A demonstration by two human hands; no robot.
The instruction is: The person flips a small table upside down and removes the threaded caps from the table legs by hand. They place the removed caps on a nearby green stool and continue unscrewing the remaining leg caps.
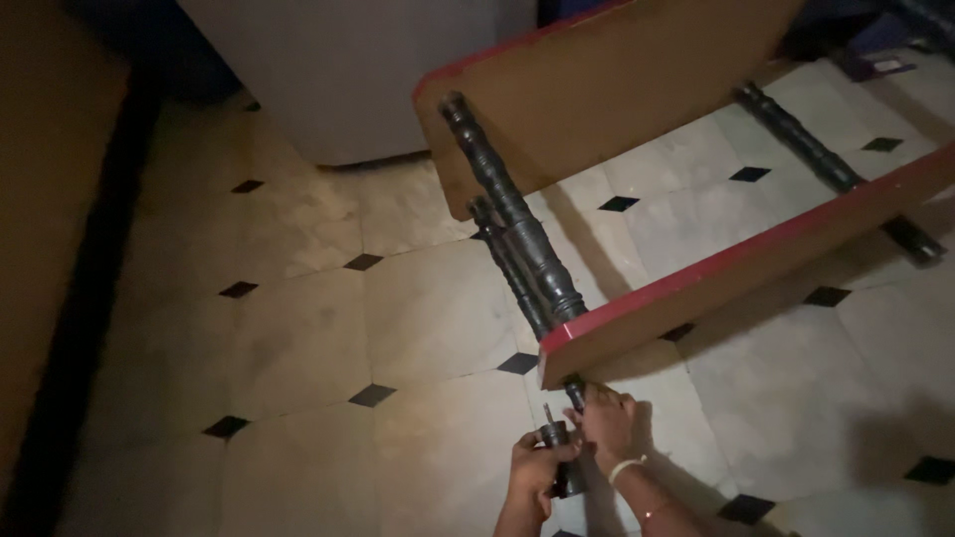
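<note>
Just below the near corner of the red-edged wooden shelf board, the left hand is closed around a short black turned post piece standing upright on the tiled floor. Touching it on the right, the right hand grips the black rod end sticking out under the board. Two long black turned posts run back from that corner to a second board.

Pale tiled floor with black diamonds, grey cabinet, brown wall
</note>
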